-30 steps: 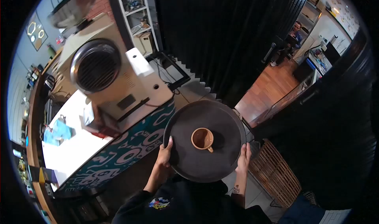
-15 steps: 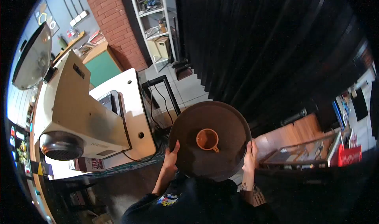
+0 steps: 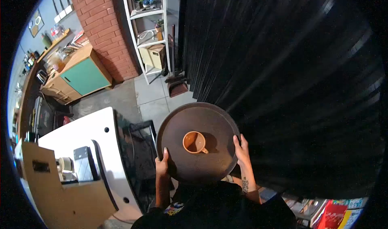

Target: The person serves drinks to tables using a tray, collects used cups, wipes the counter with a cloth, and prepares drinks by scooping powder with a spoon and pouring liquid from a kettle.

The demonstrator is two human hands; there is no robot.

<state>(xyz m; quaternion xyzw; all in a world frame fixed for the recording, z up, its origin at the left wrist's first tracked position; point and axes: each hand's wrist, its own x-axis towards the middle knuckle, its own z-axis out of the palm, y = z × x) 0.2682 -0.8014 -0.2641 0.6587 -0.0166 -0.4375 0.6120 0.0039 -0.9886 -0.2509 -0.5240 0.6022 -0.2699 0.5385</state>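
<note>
A round dark brown serving tray (image 3: 182,120) is held level in front of my body. My left hand (image 3: 162,164) grips its left rim, thumb on top and the other fingers mostly hidden beneath. On the opposite rim, my right hand (image 3: 241,149) holds it the same way. An orange-brown cup (image 3: 194,142) stands upright near the middle of the tray, its small handle pointing to the lower right. Neither hand touches the cup.
To the left is a white table (image 3: 97,126) bearing a large beige machine (image 3: 76,204). A black curtain (image 3: 283,75) hangs along the right. Ahead stand a white shelf (image 3: 151,43), a dustpan (image 3: 177,88) and a green-doored cabinet (image 3: 87,77).
I have moved forward past the beige machine, which now sits lower left. The shelf and dustpan look nearer. Both hands still hold the tray, with the cup near its middle.
</note>
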